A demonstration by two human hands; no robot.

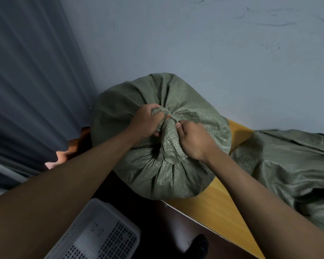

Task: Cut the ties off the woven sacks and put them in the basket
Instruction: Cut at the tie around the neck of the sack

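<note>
A full green woven sack (pixel 138 98) stands on the wooden table (pixel 213 202) against the wall, its mouth gathered into a neck. A thin orange tie (pixel 168 116) wraps that neck. My left hand (pixel 144 124) grips the bunched end of the neck just left of the tie. My right hand (pixel 193 141) grips the sack fabric just right of and below the tie, thumb near it. A white perforated plastic basket (pixel 101 234) sits low at the bottom left, below the table. No cutting tool is in view.
A second green woven sack (pixel 292 165) lies slumped on the table to the right. A grey curtain (pixel 30 81) hangs at the left and a pale wall (pixel 213 43) stands behind. A dark shoe (pixel 200 245) shows on the dark floor.
</note>
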